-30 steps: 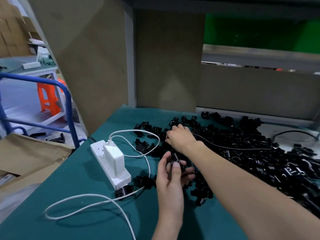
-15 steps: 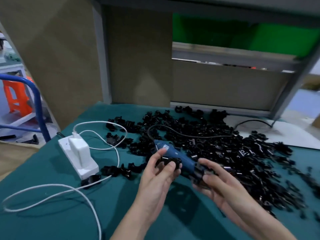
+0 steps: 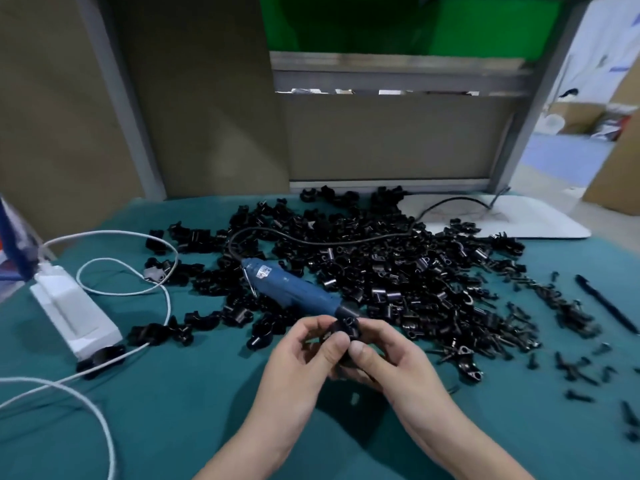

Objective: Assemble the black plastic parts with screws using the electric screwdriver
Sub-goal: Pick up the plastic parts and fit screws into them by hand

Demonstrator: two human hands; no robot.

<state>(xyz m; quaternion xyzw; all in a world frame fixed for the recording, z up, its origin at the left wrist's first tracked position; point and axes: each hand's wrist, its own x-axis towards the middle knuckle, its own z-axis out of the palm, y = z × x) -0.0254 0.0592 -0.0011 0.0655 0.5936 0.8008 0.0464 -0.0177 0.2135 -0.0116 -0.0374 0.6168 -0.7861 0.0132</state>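
Both of my hands meet over the green table cover, just in front of me. My left hand (image 3: 304,355) and my right hand (image 3: 391,362) pinch a small black plastic part (image 3: 347,326) between thumbs and fingertips. The blue electric screwdriver (image 3: 291,289) lies slanted on the pile, its black nose right behind the held part; I cannot tell if it touches my fingers. A big heap of black plastic parts (image 3: 398,271) covers the middle of the table. Loose black screws (image 3: 581,372) are scattered at the right.
A white power strip (image 3: 72,306) with a plugged adapter lies at the left, its white cable (image 3: 104,427) looping toward the front edge. The screwdriver's black cord (image 3: 329,240) runs back over the heap. A black pen (image 3: 606,306) and a white board (image 3: 502,220) are at the right.
My right hand came back from the far side of the heap, bringing the blue screwdriver near. Both hands have now closed together on the black part. My view swung to the right.
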